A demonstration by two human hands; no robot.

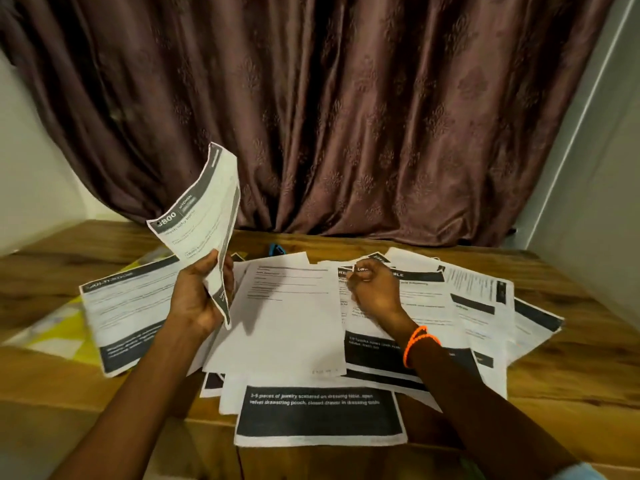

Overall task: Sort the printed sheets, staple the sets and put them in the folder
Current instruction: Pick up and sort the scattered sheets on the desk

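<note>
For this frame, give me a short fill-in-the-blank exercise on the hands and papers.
1. The left hand holds a curled sheet ____ the table.
2. The right hand wears an ____ wristband.
3. The right hand's fingers pinch a sheet's ____ edge.
4. Behind the table hangs a ____.

Missing: above; orange; top; curtain

Brown patterned curtain (346, 116) behind wooden table (571, 358), pale walls (588, 168)

White printed sheets with dark bands (287, 317) lie fanned and overlapping across the frame's lower middle, one curled sheet (204, 216) raised upright at centre left, a yellow folder (59, 327) lying flat at far left.
</note>
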